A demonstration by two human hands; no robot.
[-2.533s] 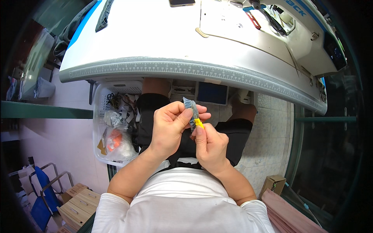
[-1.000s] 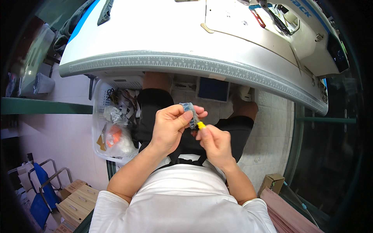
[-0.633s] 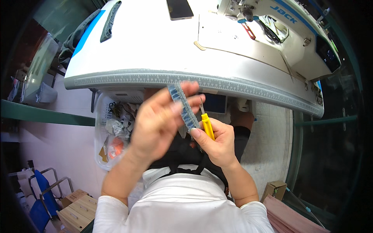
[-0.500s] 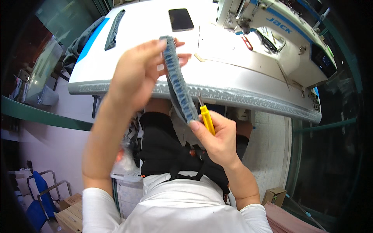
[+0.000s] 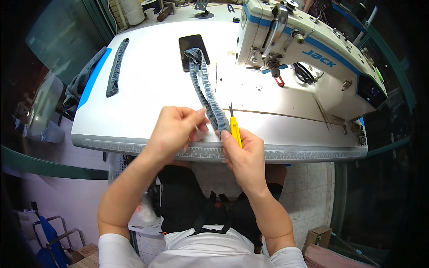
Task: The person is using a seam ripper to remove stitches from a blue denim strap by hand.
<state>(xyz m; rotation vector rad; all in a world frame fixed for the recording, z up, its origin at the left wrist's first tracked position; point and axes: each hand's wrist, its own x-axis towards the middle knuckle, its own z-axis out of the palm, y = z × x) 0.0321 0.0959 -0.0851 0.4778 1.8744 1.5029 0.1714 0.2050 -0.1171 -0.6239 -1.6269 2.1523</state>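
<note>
A looped blue denim band (image 5: 210,96) stretches from my right hand (image 5: 246,154) out over the table, its far end overlapping a black phone (image 5: 187,58). My right thumb and fingers pinch the band's near end. That same hand grips a yellow-handled seam ripper (image 5: 234,127), its metal prong pointing away from me. My left hand (image 5: 176,129) is just left of the band, thumb and fingertips drawn together. Whatever they pinch, if anything, is too small to make out.
A white sewing machine (image 5: 308,49) stands at the right of the white table (image 5: 147,76). Another denim strip (image 5: 117,69) lies at the left, with dark denim cloth (image 5: 85,80) at the table's edge. A ruler strip (image 5: 120,144) runs along the front edge.
The band has moved from over the table's front edge onto the tabletop. My left hand has let go of its far end and come down toward me. The right hand keeps its hold.
</note>
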